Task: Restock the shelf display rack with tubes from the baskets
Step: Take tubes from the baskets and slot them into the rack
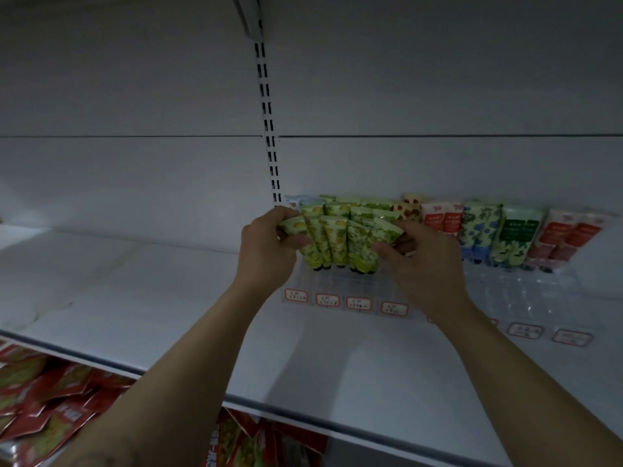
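Note:
A clear plastic display rack (340, 284) stands on the white shelf (168, 298), with red-bordered price labels along its front. Several green-and-yellow tubes (333, 244) stand in its left rows, caps down. My left hand (269, 247) grips the top of the leftmost green tube (292, 226). My right hand (421, 261) holds a green tube (387, 230) at the right side of that group. Further right stand red-and-white tubes (441, 219), blue floral tubes (478, 230), a dark green one (515, 234) and red ones (569, 237).
A slotted upright (268, 129) runs up the white back panel. The rack's front rows on the right (526, 298) hold nothing. Red snack packets (50, 396) lie on the shelf below, under the shelf's front edge (236, 399). No basket is in view.

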Action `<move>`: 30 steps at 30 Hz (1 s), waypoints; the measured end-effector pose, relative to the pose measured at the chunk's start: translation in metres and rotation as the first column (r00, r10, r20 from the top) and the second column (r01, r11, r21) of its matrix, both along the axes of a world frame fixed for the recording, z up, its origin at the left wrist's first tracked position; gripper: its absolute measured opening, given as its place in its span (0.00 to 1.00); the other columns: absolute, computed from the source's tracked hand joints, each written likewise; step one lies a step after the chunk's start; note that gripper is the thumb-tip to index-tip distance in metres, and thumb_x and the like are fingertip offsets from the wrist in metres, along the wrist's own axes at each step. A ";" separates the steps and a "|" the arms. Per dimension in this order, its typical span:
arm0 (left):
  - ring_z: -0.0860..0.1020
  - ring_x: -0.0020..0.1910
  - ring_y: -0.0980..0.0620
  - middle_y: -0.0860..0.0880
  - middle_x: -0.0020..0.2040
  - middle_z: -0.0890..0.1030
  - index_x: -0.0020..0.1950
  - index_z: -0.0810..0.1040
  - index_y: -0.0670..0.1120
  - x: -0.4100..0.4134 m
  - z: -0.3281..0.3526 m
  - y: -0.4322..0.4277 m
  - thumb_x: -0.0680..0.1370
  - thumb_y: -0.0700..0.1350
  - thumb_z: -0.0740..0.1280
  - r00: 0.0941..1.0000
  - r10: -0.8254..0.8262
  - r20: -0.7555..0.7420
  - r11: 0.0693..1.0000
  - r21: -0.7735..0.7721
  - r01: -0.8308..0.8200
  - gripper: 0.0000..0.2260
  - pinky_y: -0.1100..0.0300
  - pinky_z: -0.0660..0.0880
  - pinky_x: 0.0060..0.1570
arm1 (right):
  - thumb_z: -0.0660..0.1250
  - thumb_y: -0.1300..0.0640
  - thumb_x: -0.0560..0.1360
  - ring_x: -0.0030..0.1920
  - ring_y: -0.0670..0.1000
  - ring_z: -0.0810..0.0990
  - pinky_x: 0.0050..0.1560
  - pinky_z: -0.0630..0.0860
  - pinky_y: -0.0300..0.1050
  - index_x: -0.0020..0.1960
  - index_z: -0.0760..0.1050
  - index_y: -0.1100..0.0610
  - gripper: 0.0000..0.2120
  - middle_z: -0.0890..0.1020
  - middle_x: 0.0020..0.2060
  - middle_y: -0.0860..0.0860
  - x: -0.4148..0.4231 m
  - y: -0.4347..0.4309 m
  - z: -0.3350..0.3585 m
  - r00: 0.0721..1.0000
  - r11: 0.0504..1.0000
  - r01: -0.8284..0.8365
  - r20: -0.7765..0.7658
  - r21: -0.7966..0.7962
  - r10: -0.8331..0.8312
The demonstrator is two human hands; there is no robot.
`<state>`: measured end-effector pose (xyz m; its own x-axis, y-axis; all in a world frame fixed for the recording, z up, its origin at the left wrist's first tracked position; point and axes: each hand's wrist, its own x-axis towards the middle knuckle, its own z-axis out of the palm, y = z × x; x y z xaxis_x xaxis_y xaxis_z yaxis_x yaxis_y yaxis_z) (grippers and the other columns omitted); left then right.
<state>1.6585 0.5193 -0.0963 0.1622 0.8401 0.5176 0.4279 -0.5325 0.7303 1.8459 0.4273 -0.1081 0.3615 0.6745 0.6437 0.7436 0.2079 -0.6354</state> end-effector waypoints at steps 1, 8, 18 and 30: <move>0.75 0.33 0.63 0.56 0.37 0.79 0.45 0.78 0.48 0.001 -0.001 0.000 0.71 0.35 0.72 1.000 0.002 -0.009 1.000 0.006 -0.002 0.09 0.73 0.69 0.33 | 0.72 0.55 0.73 0.38 0.50 0.77 0.41 0.71 0.39 0.60 0.79 0.59 0.17 0.78 0.35 0.50 0.000 0.000 0.001 1.000 1.000 0.001 0.004 -0.007 -0.001; 0.75 0.33 0.57 0.51 0.36 0.79 0.46 0.81 0.47 0.012 0.005 0.003 0.69 0.36 0.74 0.995 -0.058 -0.086 0.997 0.053 0.063 0.09 0.65 0.73 0.38 | 0.73 0.56 0.72 0.40 0.49 0.76 0.48 0.75 0.43 0.60 0.78 0.62 0.19 0.76 0.37 0.50 0.014 -0.008 0.016 0.995 0.999 0.008 0.103 -0.051 -0.003; 0.73 0.29 0.65 0.56 0.34 0.76 0.42 0.79 0.48 0.004 0.006 0.014 0.68 0.35 0.75 0.978 -0.096 -0.185 0.986 0.113 0.119 0.10 0.79 0.65 0.33 | 0.74 0.55 0.71 0.34 0.38 0.72 0.36 0.66 0.18 0.60 0.79 0.59 0.19 0.76 0.33 0.46 0.017 -0.010 0.014 0.995 0.997 0.034 0.101 -0.069 -0.027; 0.77 0.41 0.46 0.49 0.46 0.77 0.52 0.82 0.43 0.009 -0.007 0.020 0.66 0.44 0.79 0.952 -0.024 -0.305 0.928 0.347 0.135 0.17 0.61 0.69 0.42 | 0.72 0.55 0.73 0.39 0.53 0.79 0.44 0.76 0.44 0.59 0.79 0.61 0.17 0.83 0.39 0.56 0.001 -0.001 0.007 0.982 0.998 0.035 0.187 -0.050 -0.026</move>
